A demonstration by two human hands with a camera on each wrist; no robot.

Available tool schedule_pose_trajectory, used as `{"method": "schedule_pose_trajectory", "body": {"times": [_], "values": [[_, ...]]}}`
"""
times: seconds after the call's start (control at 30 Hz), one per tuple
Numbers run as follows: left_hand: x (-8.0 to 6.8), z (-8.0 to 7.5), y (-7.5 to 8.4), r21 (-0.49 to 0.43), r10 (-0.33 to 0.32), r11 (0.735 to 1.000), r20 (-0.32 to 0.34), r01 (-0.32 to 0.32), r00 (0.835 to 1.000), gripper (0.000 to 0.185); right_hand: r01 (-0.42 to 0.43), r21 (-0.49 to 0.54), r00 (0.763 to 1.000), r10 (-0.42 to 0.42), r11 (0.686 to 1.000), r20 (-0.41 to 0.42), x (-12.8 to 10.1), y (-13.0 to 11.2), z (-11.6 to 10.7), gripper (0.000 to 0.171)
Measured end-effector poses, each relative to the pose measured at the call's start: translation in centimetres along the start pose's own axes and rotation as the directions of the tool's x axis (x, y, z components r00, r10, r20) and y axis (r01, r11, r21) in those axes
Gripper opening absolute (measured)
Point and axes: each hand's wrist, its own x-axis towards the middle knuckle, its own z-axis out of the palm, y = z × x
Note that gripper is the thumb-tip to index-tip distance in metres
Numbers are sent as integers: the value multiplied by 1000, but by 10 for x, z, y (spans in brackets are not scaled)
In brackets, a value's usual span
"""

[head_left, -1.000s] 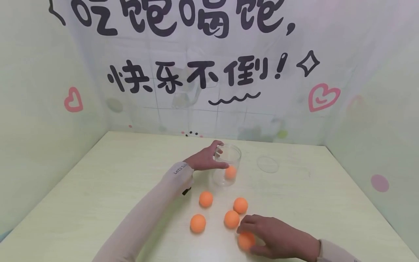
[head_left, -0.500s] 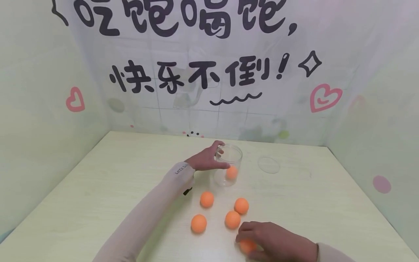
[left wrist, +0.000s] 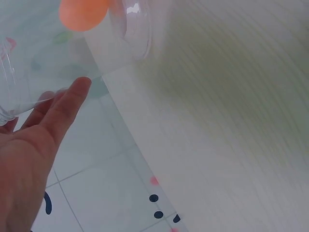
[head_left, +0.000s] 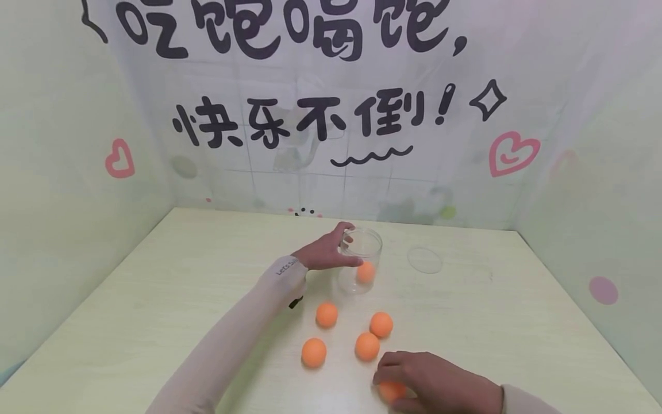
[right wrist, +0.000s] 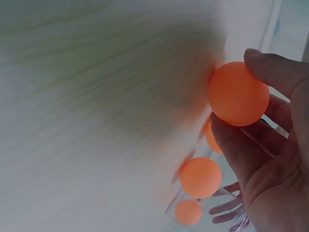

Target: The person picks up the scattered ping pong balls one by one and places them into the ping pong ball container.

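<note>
The right hand (head_left: pixel 434 379) is pinching a near ball (right wrist: pixel 239 94); the left hand (head_left: pixel 327 252) is holding a far jar (head_left: pixel 375 254), thumb and fingers spread.

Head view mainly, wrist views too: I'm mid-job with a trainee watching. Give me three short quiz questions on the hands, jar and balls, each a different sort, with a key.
1. True or false: the clear jar gripped by the left hand has one orange ball inside.
2. Count: in the head view, how many loose orange balls lie on the table, outside the jar and in neither hand?
3. Multiple choice: what does the right hand pinch?
a) the jar's rim
b) a sleeve
c) a ball

Key: 1 true; 2 four; 3 c.
</note>
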Motion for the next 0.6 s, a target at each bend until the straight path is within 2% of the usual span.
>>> {"method": "schedule_pose_trajectory", "body": {"times": [0.13,0.6], "values": [[0,0,-1,2,1,1000,5,-1,1000,84,11,-24,1000,-11,1000,-15,0,-1,1,19],[0,1,-3,-10,18,1000,6,-18,1000,85,-19,19,1000,19,1000,13,-1,2,2,16]]}}
